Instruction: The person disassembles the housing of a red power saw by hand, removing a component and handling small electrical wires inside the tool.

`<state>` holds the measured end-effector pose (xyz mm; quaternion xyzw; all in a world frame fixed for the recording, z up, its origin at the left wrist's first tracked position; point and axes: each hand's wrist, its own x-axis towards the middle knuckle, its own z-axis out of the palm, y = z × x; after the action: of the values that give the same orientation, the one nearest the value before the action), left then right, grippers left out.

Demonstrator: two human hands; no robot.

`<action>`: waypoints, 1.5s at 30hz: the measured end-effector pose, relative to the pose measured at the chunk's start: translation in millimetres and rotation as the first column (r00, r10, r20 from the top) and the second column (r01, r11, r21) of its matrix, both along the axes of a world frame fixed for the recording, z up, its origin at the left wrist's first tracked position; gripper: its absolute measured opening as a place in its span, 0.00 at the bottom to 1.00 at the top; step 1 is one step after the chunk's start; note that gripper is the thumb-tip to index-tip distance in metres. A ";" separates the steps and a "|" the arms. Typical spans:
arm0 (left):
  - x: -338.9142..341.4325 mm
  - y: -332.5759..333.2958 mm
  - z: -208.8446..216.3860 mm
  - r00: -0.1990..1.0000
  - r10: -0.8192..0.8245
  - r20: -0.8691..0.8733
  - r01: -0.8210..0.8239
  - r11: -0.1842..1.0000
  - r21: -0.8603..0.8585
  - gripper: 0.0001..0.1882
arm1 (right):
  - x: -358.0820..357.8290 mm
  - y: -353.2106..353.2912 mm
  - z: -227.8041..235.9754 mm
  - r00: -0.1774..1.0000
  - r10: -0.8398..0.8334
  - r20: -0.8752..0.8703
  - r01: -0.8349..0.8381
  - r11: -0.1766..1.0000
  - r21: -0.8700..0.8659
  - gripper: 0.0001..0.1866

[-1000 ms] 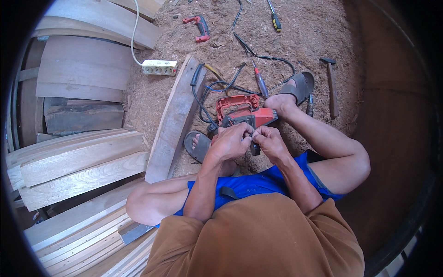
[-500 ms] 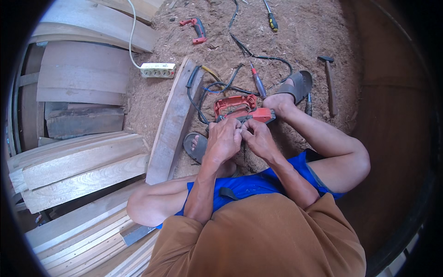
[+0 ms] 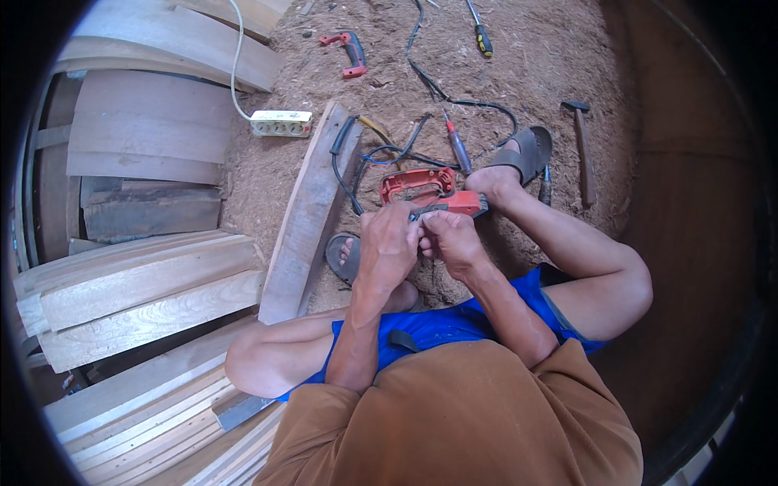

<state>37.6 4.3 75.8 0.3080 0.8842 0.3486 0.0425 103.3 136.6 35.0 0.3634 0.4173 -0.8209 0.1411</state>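
A red power tool body with a looped, opened handle lies on the ground between my feet. My left hand is closed at its near left side, fingers bunched over something they hide. Against it, my right hand pinches with thumb and forefinger; whatever sits between the fingertips is too small to make out. Black cable and a thin blue wire run loose behind the tool. Just beyond it lies a screwdriver with a red and translucent handle.
A thick plank lies left of my hands, near a white power strip. Farther off are a red-and-black handle piece and a yellow-black screwdriver. At right lies a hammer. Boards are stacked at left.
My right hand has turned slightly, its fingers curling more around the pinch. My left hand stays close beside it. The whole view has shifted a little; the tool and cables lie as before.
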 end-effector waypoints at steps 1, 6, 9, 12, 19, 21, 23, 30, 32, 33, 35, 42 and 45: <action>-0.4 -2.0 0.4 0.999 0.018 0.044 -0.018 1.000 -0.005 0.12 | -1.6 -1.3 1.2 0.999 -0.046 0.018 0.047 0.995 -0.087 0.10; 1.9 -4.7 1.3 0.998 -0.001 0.067 0.001 1.000 0.000 0.13 | -6.1 -4.6 -1.5 0.990 -0.128 0.057 0.137 0.969 -0.206 0.10; 5.7 -3.6 3.6 0.997 -0.014 0.078 0.015 1.000 -0.007 0.12 | -7.5 -5.6 -7.0 0.998 -0.061 0.021 0.063 0.985 -0.161 0.10; 8.6 -3.2 5.6 0.996 0.013 0.086 -0.016 0.999 0.033 0.09 | -8.4 -7.7 -14.4 0.999 -0.030 -0.024 0.026 0.992 -0.126 0.12; 1.2 -7.5 12.1 0.894 0.185 0.407 -0.203 0.979 0.001 0.06 | -8.8 -15.4 -16.5 0.996 -0.076 -0.037 0.072 0.991 -0.113 0.13; -0.1 -9.0 12.1 0.863 0.206 0.461 -0.215 0.976 -0.034 0.06 | -8.4 -16.8 -16.9 0.994 -0.096 -0.048 0.089 0.988 -0.128 0.13; -0.8 -10.4 11.2 0.849 0.238 0.472 -0.223 0.971 -0.090 0.07 | -9.0 -17.2 -14.9 0.991 -0.107 -0.082 0.093 0.984 -0.154 0.12; -8.0 -8.4 -2.6 0.765 0.288 0.576 -0.283 0.954 -0.101 0.12 | -7.5 -23.1 -24.2 0.969 -0.201 -0.141 0.168 0.962 -0.217 0.10; -9.1 0.1 6.4 0.571 0.263 0.778 -0.436 0.900 0.016 0.14 | -5.8 -18.7 -26.5 0.963 -0.218 -0.162 0.171 0.950 -0.260 0.08; -7.4 -0.1 4.7 0.572 0.264 0.777 -0.437 0.899 0.015 0.14 | -6.9 -17.5 -23.0 0.963 -0.216 -0.163 0.170 0.950 -0.261 0.08; -2.9 -1.7 -2.6 0.852 0.333 0.404 -0.378 0.925 0.033 0.15 | -9.5 -13.8 -16.0 0.986 -0.150 -0.077 0.125 0.957 -0.263 0.08; -0.3 0.3 -9.0 0.912 0.304 0.277 -0.340 0.936 0.092 0.15 | -15.3 12.2 -2.9 0.992 0.116 -0.045 -0.112 0.990 0.080 0.07; -1.1 1.2 -7.5 0.888 0.319 0.331 -0.350 0.936 0.036 0.14 | -23.8 29.7 1.8 0.944 0.175 -0.281 -0.012 0.867 0.498 0.19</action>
<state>36.4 5.5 68.3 0.0920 0.8877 0.4376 0.1098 79.4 166.3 36.8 0.2299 0.6460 -0.7277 0.0157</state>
